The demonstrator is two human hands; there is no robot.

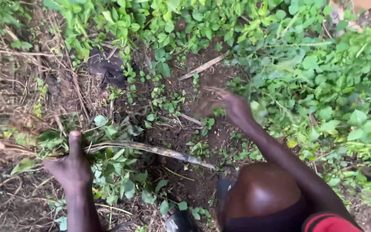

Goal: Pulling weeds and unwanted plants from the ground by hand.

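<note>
We are crouched over weedy ground, and what matters here is how the long blade (pixel 151 149) lies from each hand. Our left hand (pixel 71 167) grips its near end — fingers curled tight around the handle together with a tuft of green stems, thumb pointing up and away from us. From that fist the blade runs out to the right and slightly toward us, nearly flat over the soil, its tip (pixel 211 166) ending just short of our bent knee (pixel 260 193). So its long axis is roughly left to right across the view, with a slight downward slant.

Our right hand (pixel 236 107) is well apart from the blade, beyond its tip and farther from us, at the edge of the dense leafy weeds (pixel 323 86). It is blurred; we cannot tell whether its fingers are spread or closed on anything. The right forearm stretches straight out from beside the knee, while the left forearm rises almost vertically in the view to the fist.

Between the two hands lies a patch of bare dark soil (pixel 172 133) with small seedlings, a pale stick (pixel 202 66) beyond it, and dry grass (pixel 9 86) off to the left — the left hand alone has hold of the blade.
</note>
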